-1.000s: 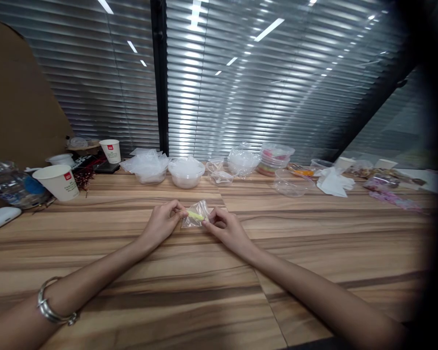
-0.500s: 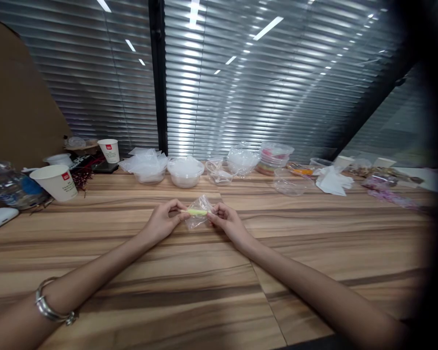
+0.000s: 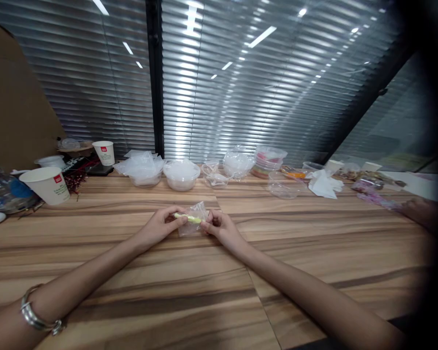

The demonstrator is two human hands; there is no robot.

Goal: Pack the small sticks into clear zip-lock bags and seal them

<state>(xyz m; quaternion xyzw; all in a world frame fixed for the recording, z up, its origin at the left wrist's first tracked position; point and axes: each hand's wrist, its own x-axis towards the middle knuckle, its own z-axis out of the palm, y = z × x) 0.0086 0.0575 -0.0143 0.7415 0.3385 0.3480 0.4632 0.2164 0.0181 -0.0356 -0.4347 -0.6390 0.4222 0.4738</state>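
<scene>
Both left hand and right hand pinch a yellow strip at a clear bag, inward from the far edge of the surface. Uneven tugging could tear the bag.

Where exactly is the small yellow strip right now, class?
In the head view, the yellow strip is a little left of and below centre, between the left hand and the right hand, at the clear bag.

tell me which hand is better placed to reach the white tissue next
The right hand, probably: it is nearer the white tissue than the left hand, though both are at the yellow strip.
</scene>
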